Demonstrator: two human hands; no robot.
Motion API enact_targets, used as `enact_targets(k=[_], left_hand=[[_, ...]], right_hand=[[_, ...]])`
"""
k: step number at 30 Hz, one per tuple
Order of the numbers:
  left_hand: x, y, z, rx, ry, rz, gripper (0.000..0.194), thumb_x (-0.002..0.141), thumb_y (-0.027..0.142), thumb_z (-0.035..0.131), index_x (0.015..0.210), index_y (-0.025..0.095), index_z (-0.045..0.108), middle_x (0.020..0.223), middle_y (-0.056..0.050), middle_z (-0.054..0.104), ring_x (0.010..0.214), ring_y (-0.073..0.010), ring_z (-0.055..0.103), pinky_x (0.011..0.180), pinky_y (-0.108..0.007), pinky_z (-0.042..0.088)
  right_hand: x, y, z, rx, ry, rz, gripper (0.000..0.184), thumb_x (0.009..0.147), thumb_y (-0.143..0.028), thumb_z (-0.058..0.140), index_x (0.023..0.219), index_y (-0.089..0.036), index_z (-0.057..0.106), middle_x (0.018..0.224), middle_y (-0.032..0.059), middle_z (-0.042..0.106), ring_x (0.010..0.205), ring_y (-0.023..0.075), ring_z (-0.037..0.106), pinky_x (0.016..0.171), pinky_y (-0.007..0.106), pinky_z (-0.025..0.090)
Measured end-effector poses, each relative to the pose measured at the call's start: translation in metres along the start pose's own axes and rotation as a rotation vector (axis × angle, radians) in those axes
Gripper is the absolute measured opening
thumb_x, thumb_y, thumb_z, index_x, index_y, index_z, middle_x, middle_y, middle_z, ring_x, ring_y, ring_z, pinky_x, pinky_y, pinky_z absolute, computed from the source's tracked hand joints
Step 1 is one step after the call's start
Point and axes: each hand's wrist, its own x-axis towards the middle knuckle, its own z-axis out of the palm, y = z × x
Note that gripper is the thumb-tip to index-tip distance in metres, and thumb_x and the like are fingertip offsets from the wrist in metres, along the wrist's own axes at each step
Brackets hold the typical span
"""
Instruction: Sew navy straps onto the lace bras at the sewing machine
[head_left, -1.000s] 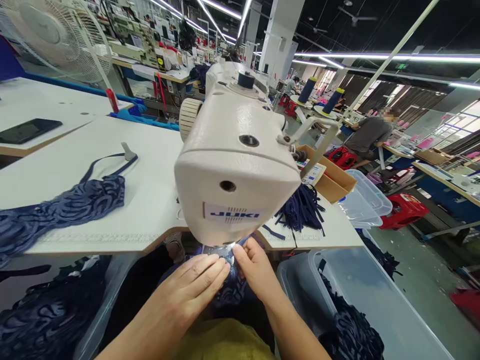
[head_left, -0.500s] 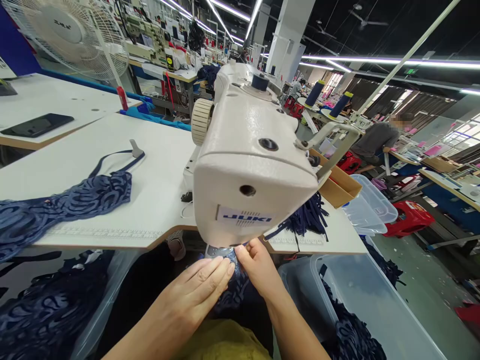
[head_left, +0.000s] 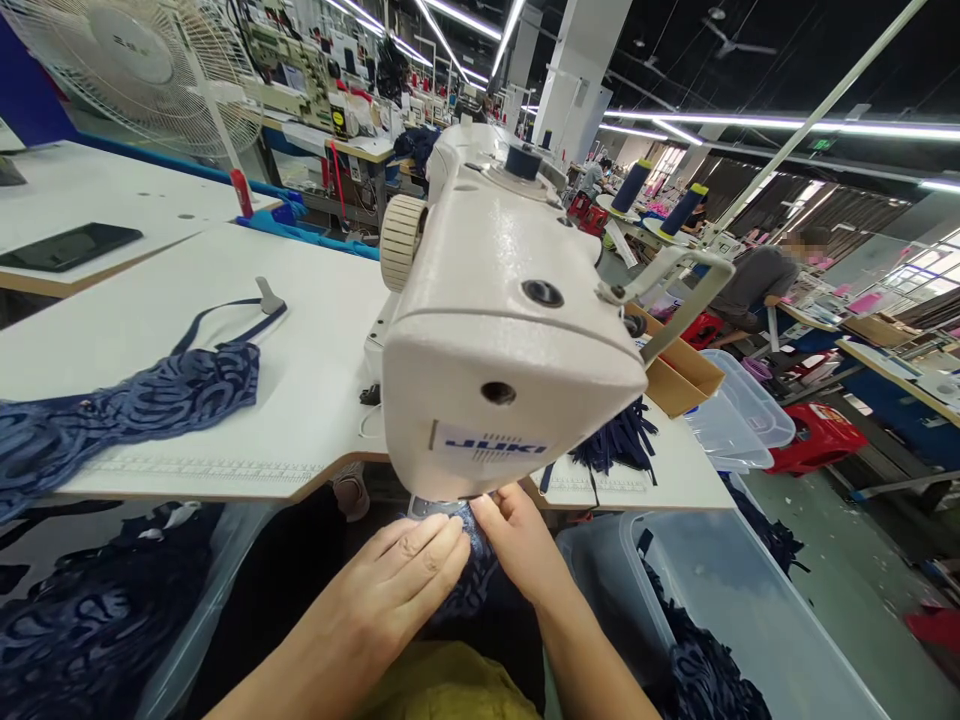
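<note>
Under the head of a white JUKI sewing machine (head_left: pixel 510 350), both hands are at a piece of blue lace fabric (head_left: pixel 472 575) that hangs down over my lap. My left hand (head_left: pixel 397 575) lies on the fabric with its fingers pressed together, at the left of the needle area. On the other side, my right hand (head_left: pixel 517 535) pinches the fabric edge between thumb and bent fingers. The machine head hides the needle and presser foot. A navy lace bra (head_left: pixel 150 405) with a thin strap lies on the white tabletop (head_left: pixel 315 340) at left.
Navy strips (head_left: pixel 619 440) are heaped right of the machine by a cardboard box (head_left: pixel 682 375). Below the table, a clear plastic bin (head_left: pixel 750 580) holds dark lace pieces, and more lace (head_left: pixel 97 610) lies at lower left. A phone (head_left: pixel 71 247) and fan (head_left: pixel 135 60) are at upper left.
The hanging lace has shifted slightly beneath my hands, and the dark strip beside my right hand shows less. Both hands stay at almost the same spot on the fabric.
</note>
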Motion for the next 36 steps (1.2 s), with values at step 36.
enact_targets(k=[36], left_hand=[[0.019,0.036,0.028,0.4,0.109,-0.22,0.032,0.09,0.015,0.055,0.118,0.002,0.059,0.111,-0.015,0.068,0.102,-0.0271,0.062,0.09,-0.038,0.044]], right_hand=[[0.04,-0.024,-0.004,-0.388,-0.016,-0.413,0.034,0.082,-0.021,0.048,0.11,-0.02,0.068,0.103,0.0068,0.072,0.11,0.0241,0.061,0.098,0.035,0.047]])
